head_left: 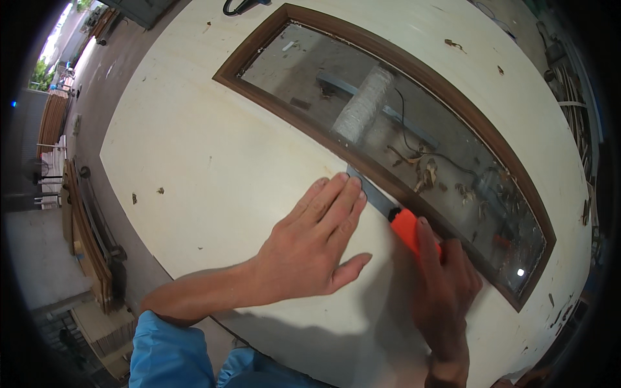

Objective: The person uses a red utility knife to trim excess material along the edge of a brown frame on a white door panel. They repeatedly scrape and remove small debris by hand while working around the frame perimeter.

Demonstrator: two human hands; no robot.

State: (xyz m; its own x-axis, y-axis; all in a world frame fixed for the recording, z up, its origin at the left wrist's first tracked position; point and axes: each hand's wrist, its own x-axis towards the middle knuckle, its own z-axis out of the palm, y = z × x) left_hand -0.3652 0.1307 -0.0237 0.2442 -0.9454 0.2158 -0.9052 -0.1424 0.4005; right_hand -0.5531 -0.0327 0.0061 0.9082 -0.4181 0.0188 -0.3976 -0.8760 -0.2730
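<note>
A flat grey blade with a black collar and a bright orange handle [406, 229] lies along the lower edge of a brown wooden frame [294, 125]. My right hand [446, 278] is closed round the handle, its thumb lying along the top. My left hand [315, 236] rests on the white panel [187, 152], fingers stretched out and thumb apart. Its fingertips press on the blade near the far end, beside the frame. The frame is curved along its far side and surrounds a glass pane [272, 68]. The blade's tip is partly hidden at my left fingertips.
Through the glass show a wrapped roll [365, 103], a dark cable and scraps on the floor. Small brown chips [455, 44] dot the panel. A dark-handled object [246, 6] lies at the far edge. Stacked boards [87, 249] stand beyond the left side.
</note>
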